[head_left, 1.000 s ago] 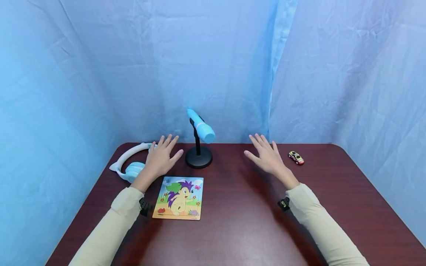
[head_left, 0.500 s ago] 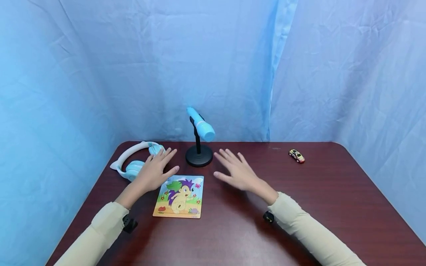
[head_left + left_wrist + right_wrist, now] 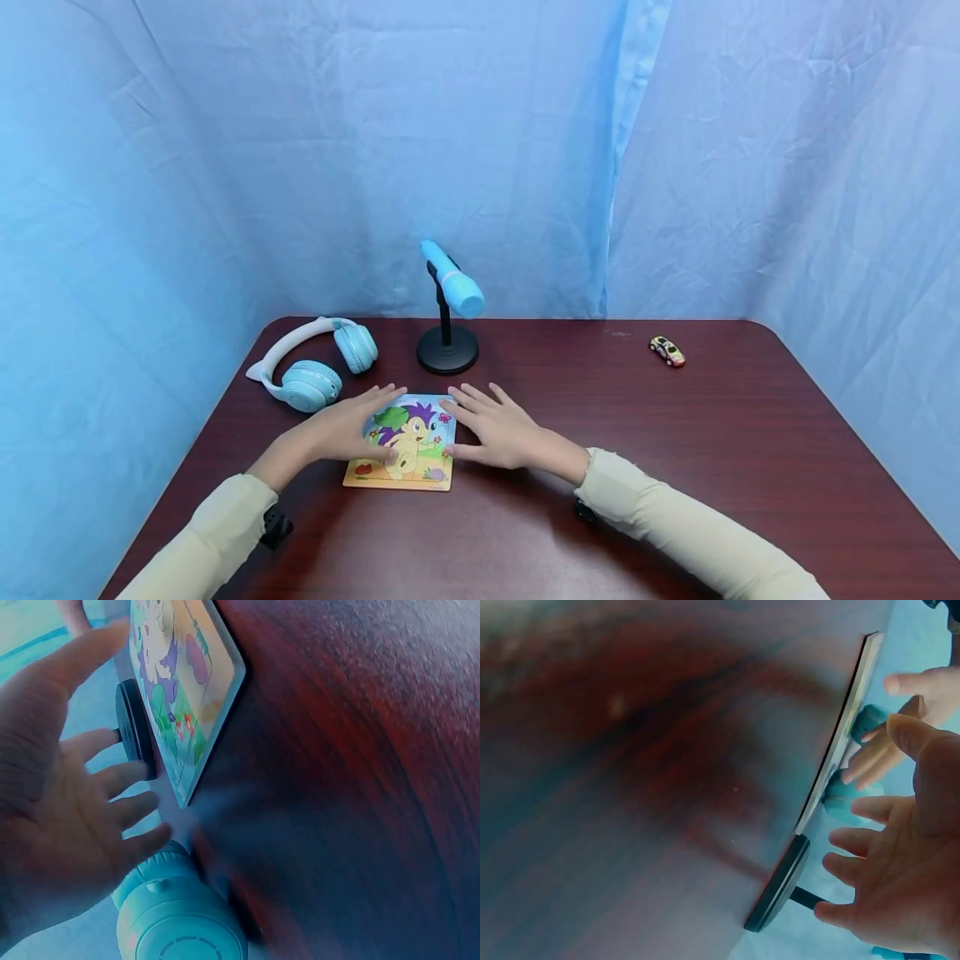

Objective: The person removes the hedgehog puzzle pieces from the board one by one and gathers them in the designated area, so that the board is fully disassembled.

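Observation:
A square picture puzzle board (image 3: 408, 479) with a purple-haired hedgehog lies flat on the table. My left hand (image 3: 341, 432) is over its left side, fingers spread and thumb across the picture in the head view. From the right, my right hand (image 3: 498, 429) reaches in, its fingertips overlapping the board's right edge. Both hands hold nothing. In the left wrist view the board (image 3: 214, 682) shows beyond the left hand (image 3: 67, 795), a gap between palm and table. The right wrist view has the board (image 3: 840, 735) edge-on, beside the right hand (image 3: 907, 847).
Light blue cat-ear headphones (image 3: 311, 385) lie left of the board. Behind it stands a blue microphone (image 3: 461, 292) on a black round-based stand (image 3: 447, 350). A small toy car (image 3: 667, 351) sits far right on the dark red table (image 3: 675, 467). Blue curtains (image 3: 480, 150) enclose the table.
Both hands have come down and nearer the body, closing in on the puzzle board. The right hand travelled left from the table's middle right. The headphones are now uncovered.

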Demonstrator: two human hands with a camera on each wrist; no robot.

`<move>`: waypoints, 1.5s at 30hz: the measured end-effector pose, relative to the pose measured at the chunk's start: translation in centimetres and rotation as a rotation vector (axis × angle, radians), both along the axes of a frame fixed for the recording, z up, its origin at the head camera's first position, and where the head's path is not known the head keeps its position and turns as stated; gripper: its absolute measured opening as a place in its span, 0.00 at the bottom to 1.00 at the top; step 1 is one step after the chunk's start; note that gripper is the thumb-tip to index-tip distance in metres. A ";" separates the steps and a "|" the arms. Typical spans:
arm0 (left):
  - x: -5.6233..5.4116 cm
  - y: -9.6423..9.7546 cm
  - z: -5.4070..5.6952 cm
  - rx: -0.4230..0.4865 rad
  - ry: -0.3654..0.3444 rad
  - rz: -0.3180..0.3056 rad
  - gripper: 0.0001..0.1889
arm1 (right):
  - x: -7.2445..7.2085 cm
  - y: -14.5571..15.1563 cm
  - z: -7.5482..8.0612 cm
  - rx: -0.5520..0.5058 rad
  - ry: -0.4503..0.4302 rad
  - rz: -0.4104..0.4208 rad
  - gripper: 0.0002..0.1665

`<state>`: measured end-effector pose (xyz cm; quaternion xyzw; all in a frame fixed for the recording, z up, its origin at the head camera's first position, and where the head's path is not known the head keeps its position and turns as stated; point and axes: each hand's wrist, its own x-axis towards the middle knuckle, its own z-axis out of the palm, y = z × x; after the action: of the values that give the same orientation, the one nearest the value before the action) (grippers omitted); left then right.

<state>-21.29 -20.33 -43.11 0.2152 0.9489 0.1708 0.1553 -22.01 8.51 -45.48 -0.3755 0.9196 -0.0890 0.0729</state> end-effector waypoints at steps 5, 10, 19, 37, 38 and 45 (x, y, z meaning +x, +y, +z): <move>0.2 0.1 0.1 -0.023 -0.071 -0.029 0.52 | 0.2 0.0 -0.1 0.064 -0.025 0.005 0.44; 0.0 0.8 -0.2 -0.024 -0.068 -0.058 0.50 | 0.1 0.7 0.2 0.097 -0.042 0.003 0.44; -1.5 5.3 -0.5 -0.071 -0.057 -0.094 0.49 | -0.9 4.5 1.5 0.090 -0.148 -0.078 0.44; -4.5 16.0 -0.4 -0.116 -0.047 -0.217 0.47 | -3.0 16.5 0.5 -0.004 -0.239 -0.143 0.57; -4.6 16.5 -0.3 -0.125 -0.044 -0.222 0.47 | -3.1 17.1 0.5 -0.013 -0.245 -0.145 0.57; -4.8 19.1 -0.4 -0.113 -0.017 -0.243 0.46 | -3.2 20.2 0.4 -0.065 -0.255 -0.149 0.58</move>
<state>-26.13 -1.22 -43.48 0.3178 0.9227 0.0990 0.1947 -25.20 28.75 -45.03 -0.2941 0.9249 -0.1710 0.1699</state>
